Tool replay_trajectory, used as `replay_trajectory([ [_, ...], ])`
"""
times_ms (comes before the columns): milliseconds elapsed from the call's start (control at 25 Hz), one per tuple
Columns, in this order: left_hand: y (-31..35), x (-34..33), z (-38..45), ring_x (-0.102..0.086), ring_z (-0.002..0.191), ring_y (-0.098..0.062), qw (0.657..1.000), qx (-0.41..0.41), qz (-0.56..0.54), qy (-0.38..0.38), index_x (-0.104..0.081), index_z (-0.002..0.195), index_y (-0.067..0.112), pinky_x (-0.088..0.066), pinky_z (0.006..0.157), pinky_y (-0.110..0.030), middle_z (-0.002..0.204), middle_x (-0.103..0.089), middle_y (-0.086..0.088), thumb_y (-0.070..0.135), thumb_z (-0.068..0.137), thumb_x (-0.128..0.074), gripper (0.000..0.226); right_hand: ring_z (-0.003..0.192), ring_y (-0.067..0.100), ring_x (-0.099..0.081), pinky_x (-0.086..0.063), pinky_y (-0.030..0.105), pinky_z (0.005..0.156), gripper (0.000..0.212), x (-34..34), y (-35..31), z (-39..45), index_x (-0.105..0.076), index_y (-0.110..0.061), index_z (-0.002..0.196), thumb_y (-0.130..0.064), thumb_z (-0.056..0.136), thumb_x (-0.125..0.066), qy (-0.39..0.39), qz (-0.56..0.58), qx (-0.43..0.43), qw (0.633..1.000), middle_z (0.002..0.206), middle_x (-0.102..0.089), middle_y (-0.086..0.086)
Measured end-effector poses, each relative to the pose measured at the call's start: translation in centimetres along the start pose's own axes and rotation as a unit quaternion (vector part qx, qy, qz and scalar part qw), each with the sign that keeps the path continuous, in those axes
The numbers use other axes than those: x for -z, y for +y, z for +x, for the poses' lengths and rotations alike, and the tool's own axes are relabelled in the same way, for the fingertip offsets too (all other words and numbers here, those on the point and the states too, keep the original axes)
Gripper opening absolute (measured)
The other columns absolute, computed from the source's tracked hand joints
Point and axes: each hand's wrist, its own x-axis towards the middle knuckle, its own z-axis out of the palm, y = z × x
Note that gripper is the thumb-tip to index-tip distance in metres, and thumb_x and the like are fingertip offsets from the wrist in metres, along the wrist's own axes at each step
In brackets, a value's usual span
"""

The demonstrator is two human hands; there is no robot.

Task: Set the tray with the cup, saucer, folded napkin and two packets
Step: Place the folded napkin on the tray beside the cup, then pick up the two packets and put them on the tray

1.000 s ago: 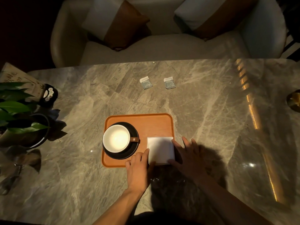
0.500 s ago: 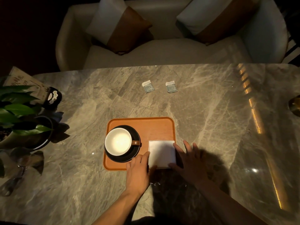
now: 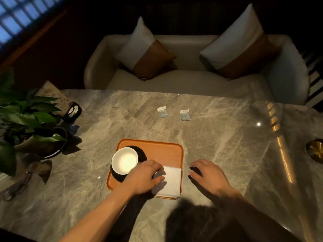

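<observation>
An orange tray lies on the marble table near me. On its left half a white cup stands on a dark saucer. A white folded napkin lies in the tray's near right corner. My left hand hovers over the napkin's left edge with curled fingers, holding nothing that I can see. My right hand is off the tray, just right of it, fingers spread above the table. Two small pale packets lie side by side on the table beyond the tray.
A potted plant stands at the table's left edge, with a card and a small dark holder behind it. A brass dish sits at the far right. A sofa with two cushions lies beyond the table.
Both hands have lifted off the napkin's sides. My left hand moved up over its left edge, my right hand drew away to the right of the tray. The view tilted up.
</observation>
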Motion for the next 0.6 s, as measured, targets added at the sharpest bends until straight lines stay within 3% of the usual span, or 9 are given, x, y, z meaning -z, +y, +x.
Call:
replay_trajectory([
  [240, 0.2, 6.9, 5.1, -0.057, 0.106, -0.018, 0.998, 0.037, 0.018, -0.046, -0.058, 0.125, 0.025, -0.049, 0.091, -0.037, 0.12, -0.062, 0.001, 0.053, 0.089, -0.06, 0.046, 0.114, 0.016, -0.058, -0.048, 0.036, 0.095, 0.041, 6.1, 1.7, 4.0, -0.056, -0.03, 0.13, -0.048, 0.094, -0.048, -0.028, -0.058, 0.018, 0.998, 0.131, -0.059, -0.004],
  [600, -6.8, 12.6, 13.6, -0.06, 0.11, -0.023, 0.989, 0.11, 0.044, -0.083, -0.058, 0.13, 0.022, -0.049, 0.093, -0.034, 0.124, -0.066, -0.002, 0.053, 0.086, -0.063, 0.054, 0.114, 0.017, -0.058, -0.048, 0.034, 0.09, 0.041, 10.4, 1.3, 13.2, -0.053, -0.035, 0.131, -0.049, 0.093, -0.048, -0.03, -0.124, -0.001, 0.992, 0.132, -0.058, -0.004],
])
